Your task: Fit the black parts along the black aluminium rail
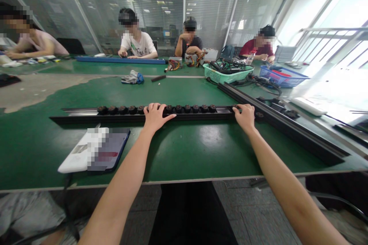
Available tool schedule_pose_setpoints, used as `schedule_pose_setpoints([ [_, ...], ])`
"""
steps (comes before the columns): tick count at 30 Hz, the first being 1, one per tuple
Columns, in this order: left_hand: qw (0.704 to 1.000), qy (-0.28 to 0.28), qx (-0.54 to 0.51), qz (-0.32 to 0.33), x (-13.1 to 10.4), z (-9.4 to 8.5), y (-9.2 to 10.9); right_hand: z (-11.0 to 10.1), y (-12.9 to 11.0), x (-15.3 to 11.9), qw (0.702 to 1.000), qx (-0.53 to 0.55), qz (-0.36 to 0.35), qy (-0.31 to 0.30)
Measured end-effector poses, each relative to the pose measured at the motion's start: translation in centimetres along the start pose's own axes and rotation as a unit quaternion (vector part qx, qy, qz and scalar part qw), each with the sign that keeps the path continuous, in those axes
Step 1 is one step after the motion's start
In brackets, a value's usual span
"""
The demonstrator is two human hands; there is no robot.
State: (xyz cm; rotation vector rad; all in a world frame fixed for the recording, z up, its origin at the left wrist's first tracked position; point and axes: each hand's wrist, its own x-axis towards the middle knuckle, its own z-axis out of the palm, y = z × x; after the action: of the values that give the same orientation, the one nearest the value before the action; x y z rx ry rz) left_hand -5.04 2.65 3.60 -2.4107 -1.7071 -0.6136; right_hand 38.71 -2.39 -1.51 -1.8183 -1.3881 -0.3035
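A long black rail [132, 118] lies crosswise on the table, with a row of small black round pieces [187, 108] seated in its channel. My left hand [155, 118] lies over the middle of the rail, fingers curled over its far side and thumb stretched along the near side. Some of the pieces are hidden under it. At the rail's right end, my right hand [245, 118] is closed in a pinch at the channel. A bit of something dark shows at its fingertips, mostly covered, so I cannot make out what it is.
More black rails [287, 122] lie slantwise at the right. Behind them stand a green basket [227, 77] of cables and a blue basket [287, 80]. A white device [79, 155] and a phone [122, 145] lie front left. Gloves [132, 77] lie farther back. Several people sit opposite.
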Motion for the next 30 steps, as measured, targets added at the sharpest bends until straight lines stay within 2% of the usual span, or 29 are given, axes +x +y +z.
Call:
schedule_pose_setpoints([
  [5,1.000,0.000,-0.004,0.006,-0.01,-0.02,-0.05,-0.08,0.13,0.11,1.000,-0.005,0.010,-0.012],
  [30,1.000,-0.006,-0.001,0.002,-0.06,-0.26,0.11,-0.40,0.51,0.19,1.000,-0.005,0.019,0.006],
])
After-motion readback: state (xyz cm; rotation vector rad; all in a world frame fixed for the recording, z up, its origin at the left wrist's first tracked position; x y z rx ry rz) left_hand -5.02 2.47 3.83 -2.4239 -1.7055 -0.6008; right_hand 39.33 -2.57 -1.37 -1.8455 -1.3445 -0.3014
